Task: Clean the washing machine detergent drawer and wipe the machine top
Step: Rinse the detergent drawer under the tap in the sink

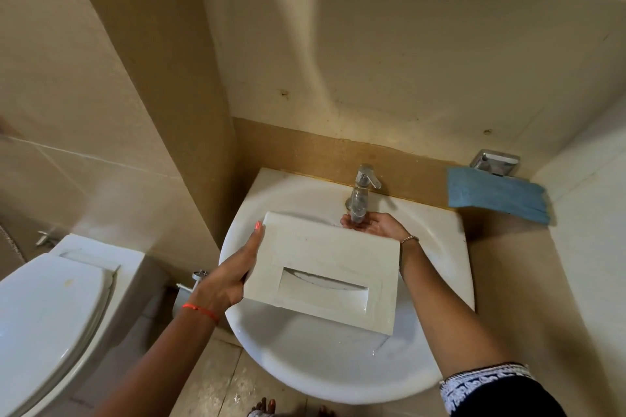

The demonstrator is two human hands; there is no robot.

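Bathroom sink (pixel 450 247) setup: drawer (pixel 321 267) held over basin, front panel up, long side running left-right. Left hand (pixel 233 271) clamped on left edge. Right hand (pixel 372 225) behind drawer, cupped loose under tap (pixel 360 195), holding nothing. Blue cloth (pixel 496 196) on ledge, right hand closer.

White sink (pixel 298 366) with chrome tap (pixel 361 193), blue cloth (pixel 496 195) on ledge right, chrome holder (pixel 495 162) behind it, toilet (pixel 47 308) left.
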